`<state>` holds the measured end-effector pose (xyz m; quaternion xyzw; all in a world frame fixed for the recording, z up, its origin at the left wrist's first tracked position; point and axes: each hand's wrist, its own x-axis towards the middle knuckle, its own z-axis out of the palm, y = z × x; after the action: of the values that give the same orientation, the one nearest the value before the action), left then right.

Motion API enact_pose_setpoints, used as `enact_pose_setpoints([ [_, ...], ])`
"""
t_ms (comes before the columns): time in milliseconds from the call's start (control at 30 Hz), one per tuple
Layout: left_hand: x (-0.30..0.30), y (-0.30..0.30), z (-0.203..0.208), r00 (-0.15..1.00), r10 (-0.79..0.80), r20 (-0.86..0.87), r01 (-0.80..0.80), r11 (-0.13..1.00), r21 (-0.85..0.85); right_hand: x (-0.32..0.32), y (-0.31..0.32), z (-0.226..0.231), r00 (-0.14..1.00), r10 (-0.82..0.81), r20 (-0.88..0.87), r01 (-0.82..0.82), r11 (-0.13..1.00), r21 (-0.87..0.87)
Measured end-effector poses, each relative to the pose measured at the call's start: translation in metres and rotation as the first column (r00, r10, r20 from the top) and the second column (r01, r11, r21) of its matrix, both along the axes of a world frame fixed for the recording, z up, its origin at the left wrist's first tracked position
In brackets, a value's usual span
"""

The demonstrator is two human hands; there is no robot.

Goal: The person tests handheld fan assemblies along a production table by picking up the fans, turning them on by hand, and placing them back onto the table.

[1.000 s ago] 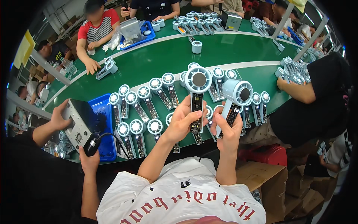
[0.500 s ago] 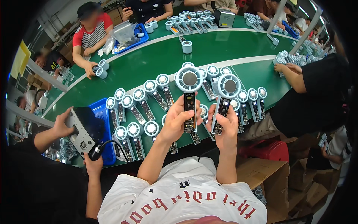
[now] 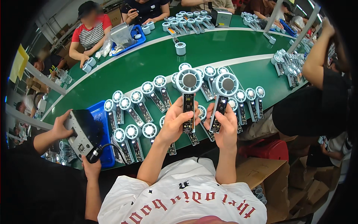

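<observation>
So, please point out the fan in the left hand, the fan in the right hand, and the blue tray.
Left fan (image 3: 189, 81), head view, round head.
Right fan (image 3: 228, 84), head view, round head.
Blue tray (image 3: 100, 114), head view, upper rim.

A green workbench (image 3: 149, 65) carries rows of handheld fans (image 3: 147, 99).

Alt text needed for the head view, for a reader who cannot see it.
Seen from above, a person's left hand and right hand each hold up a small handheld fan, the left fan beside the right fan, over a green table lined with rows of identical fans; other workers sit around it.
</observation>
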<state>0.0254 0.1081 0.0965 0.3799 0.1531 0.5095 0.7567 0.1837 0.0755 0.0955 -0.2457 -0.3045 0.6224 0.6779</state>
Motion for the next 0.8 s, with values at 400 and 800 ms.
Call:
enact_pose_setpoints([
  [400,-0.001,0.001,-0.003,1.000,-0.026,-0.001,0.026,1.000,-0.006,0.002,0.000,-0.003,1.000,0.014,0.020,-0.014,1.000,0.012],
  [800,0.002,-0.002,0.006,1.000,-0.005,-0.017,0.005,1.000,-0.004,0.001,0.000,-0.001,0.998,0.022,0.061,-0.023,1.000,0.012],
])
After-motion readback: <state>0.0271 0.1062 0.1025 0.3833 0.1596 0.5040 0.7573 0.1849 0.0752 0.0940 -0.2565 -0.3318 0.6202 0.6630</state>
